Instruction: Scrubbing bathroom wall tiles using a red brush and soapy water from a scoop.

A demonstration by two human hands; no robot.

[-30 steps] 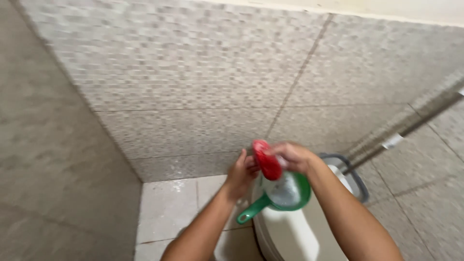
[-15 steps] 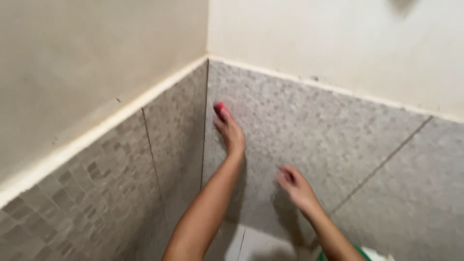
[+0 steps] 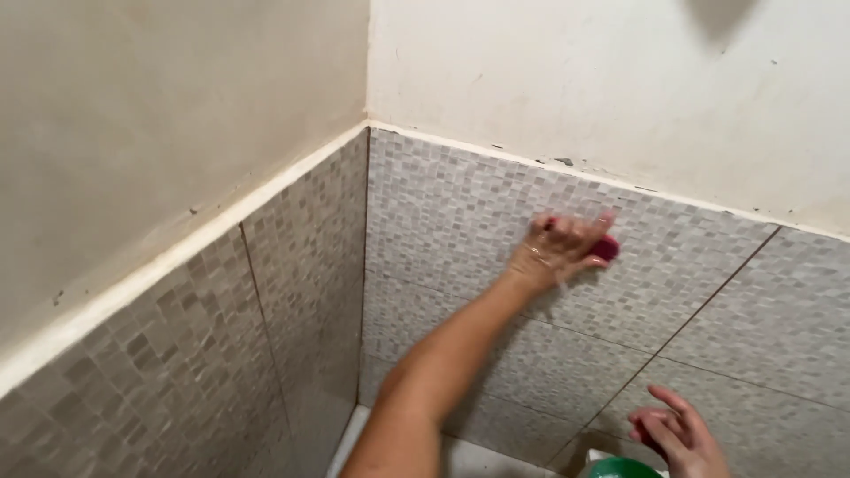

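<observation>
Our left hand [image 3: 560,250] reaches up and across to the mosaic-tiled wall [image 3: 443,221], its grip pressed around a red scrubber [image 3: 606,249] that it holds flat against the tiles. Only the right end of the scrubber shows past the fingertips; the rest sits hidden under the palm. The hand is blurred, so we cannot tell the exact lie of each finger, though they curl over the scrubber's back. Just above the grip runs the pale trim [image 3: 496,152] where the tiles meet the painted plaster wall [image 3: 575,80]. To the left of the grip, the two walls meet in a corner [image 3: 367,265].

Our right hand [image 3: 675,432] hangs low, well below and to the right of the scrubber, fingers loosely spread and holding nothing, close to the tiles though we cannot tell if it touches them. Just under that hand, the rim of a green dipper [image 3: 624,468] peeks in at the frame's bottom edge.
</observation>
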